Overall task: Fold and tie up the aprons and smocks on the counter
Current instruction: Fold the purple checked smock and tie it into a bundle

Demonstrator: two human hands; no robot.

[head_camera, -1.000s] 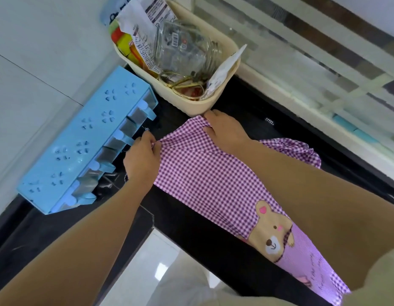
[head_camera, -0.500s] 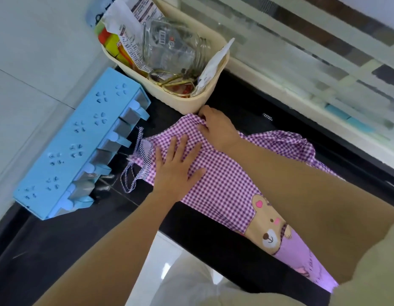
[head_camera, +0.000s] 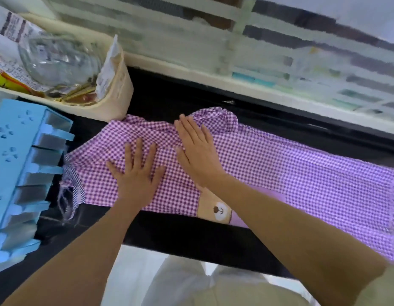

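**Operator:** Where's the cloth?

**Observer:** Apron [head_camera: 280, 164], purple check, lies flat along the black counter [head_camera: 191, 235], running from 9 to 3 o'clock across your view. Its near edge sits at the counter's front lip. Bear patch [head_camera: 216, 209] is at 6 o'clock of your right wrist. Ties [head_camera: 67, 195] trail off the left end, at 8 o'clock of your left hand, just beside the blue rack [head_camera: 19, 164].

**Operator:** Hands?

**Observer:** Both are flat, fingers straight and spread, grasping nothing. Your left hand [head_camera: 136, 177] presses the cloth near its left end. Your right hand [head_camera: 196, 149] is at 2 o'clock of it, palm down over a bunched ridge. Cream basket [head_camera: 116, 100] is at the far left corner; can't tell if it touches.

**Operator:** Which step?

**Observer:** My read: you're smoothing a lengthwise fold. Tying not begun.

**Operator:** Next?

**Observer:** Probably press out the ruffle at 12 o'clock of your right hand, then fold from the 3 o'clock end toward the ties. Pin one end, since thin cloth likely slides on that glossy top. Keep the ties clear of the rack's prongs.
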